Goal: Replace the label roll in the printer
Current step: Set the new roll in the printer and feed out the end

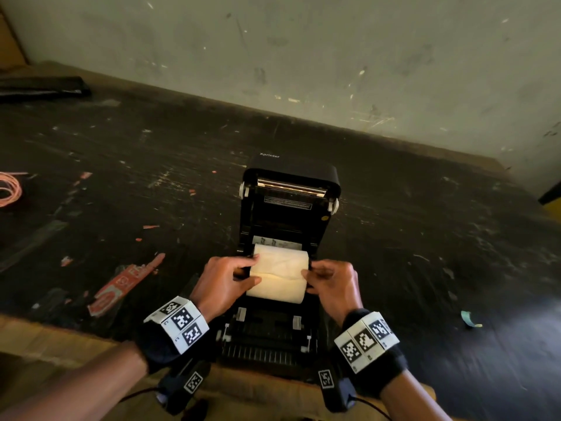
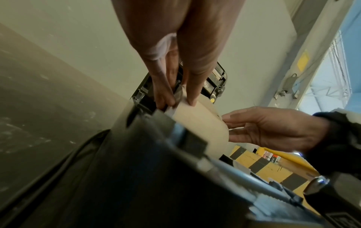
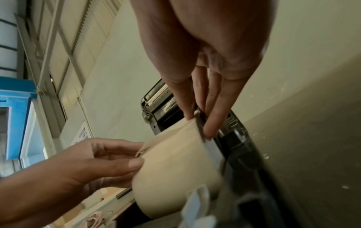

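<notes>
Both hands, left hand (image 1: 223,285) and right hand (image 1: 332,284), pinch the cream label roll (image 1: 277,276) ends inside the open black Xprinter label printer (image 1: 288,208).

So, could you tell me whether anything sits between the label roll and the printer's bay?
Nothing visible does. The lid stands open, and the label roll sits over the open bay, held at its ends by the left hand and right hand.
</notes>
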Demonstrator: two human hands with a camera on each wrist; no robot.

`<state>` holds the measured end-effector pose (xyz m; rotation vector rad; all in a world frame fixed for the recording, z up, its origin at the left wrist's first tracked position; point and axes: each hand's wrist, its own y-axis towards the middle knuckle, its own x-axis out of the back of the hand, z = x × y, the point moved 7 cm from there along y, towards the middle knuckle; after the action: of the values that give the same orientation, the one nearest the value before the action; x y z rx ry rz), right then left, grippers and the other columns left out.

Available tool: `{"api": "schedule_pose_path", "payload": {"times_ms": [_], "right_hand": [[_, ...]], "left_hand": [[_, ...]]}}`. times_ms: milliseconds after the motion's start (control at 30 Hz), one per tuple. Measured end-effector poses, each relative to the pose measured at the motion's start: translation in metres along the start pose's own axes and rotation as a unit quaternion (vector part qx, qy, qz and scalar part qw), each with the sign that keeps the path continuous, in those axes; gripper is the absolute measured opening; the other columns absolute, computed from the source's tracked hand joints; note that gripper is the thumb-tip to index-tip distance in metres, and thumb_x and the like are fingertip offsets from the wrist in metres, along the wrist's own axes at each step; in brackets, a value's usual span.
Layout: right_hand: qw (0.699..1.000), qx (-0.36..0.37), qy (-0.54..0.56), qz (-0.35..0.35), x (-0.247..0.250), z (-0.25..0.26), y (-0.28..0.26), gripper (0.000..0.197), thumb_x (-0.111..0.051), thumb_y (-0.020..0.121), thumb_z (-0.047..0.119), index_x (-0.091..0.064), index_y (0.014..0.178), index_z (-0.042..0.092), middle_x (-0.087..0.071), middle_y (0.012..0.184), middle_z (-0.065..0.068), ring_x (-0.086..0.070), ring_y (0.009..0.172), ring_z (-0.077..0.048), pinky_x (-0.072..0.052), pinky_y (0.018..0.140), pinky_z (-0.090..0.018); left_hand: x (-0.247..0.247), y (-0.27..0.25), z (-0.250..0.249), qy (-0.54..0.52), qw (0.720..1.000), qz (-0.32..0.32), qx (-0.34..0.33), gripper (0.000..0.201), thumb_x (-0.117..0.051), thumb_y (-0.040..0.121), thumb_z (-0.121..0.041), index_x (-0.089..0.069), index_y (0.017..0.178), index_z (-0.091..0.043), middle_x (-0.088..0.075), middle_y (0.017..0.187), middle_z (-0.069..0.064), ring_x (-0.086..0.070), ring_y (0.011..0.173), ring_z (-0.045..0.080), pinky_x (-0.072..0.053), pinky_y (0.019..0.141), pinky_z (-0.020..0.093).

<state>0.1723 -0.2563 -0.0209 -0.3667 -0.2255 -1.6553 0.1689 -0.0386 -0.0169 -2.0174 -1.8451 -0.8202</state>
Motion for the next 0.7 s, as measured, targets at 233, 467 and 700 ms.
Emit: {"api": "schedule_pose_path", "payload": {"times_ms": [233, 467, 700], "right_hand": [[0.999, -0.003, -0.041, 0.016, 0.002, -0.006, -0.007, 0.018, -0.071, 0.081, 0.031, -0.066, 0.089, 0.016, -0.069, 0.089, -0.001, -0.069, 0.075, -0.015, -0.061, 0.060, -0.037], [0.998, 0.003, -0.066, -0.014, -0.001, -0.008, -0.007, 0.018, -0.074, 0.078, 0.027, -0.064, 0.080, 0.013, -0.069, 0.082, -0.002, -0.066, 0.077, -0.017, -0.057, 0.069, -0.031], [0.995, 0.004, -0.104, 0.000, -0.005, -0.014, -0.021, 0.018, -0.077, 0.075, 0.026, -0.063, 0.078, 0.014, -0.068, 0.077, 0.000, -0.065, 0.071, -0.012, -0.055, 0.064, -0.024]], "left_hand": [[0.000, -0.010, -0.007, 0.045, 0.997, 0.022, -0.050, 0.042, -0.069, 0.081, -0.021, -0.059, 0.121, -0.011, -0.056, 0.123, -0.007, -0.053, 0.111, 0.003, -0.030, 0.088, -0.005], [0.001, -0.013, -0.006, 0.058, 0.997, -0.001, -0.059, 0.035, -0.066, 0.083, -0.020, -0.062, 0.117, -0.015, -0.062, 0.106, -0.003, -0.059, 0.095, 0.005, -0.052, 0.085, 0.027], [0.002, -0.022, -0.008, -0.006, 0.999, -0.024, -0.048, 0.021, -0.066, 0.081, -0.007, -0.069, 0.101, -0.013, -0.063, 0.103, -0.003, -0.063, 0.086, 0.006, -0.053, 0.075, 0.016]]}}
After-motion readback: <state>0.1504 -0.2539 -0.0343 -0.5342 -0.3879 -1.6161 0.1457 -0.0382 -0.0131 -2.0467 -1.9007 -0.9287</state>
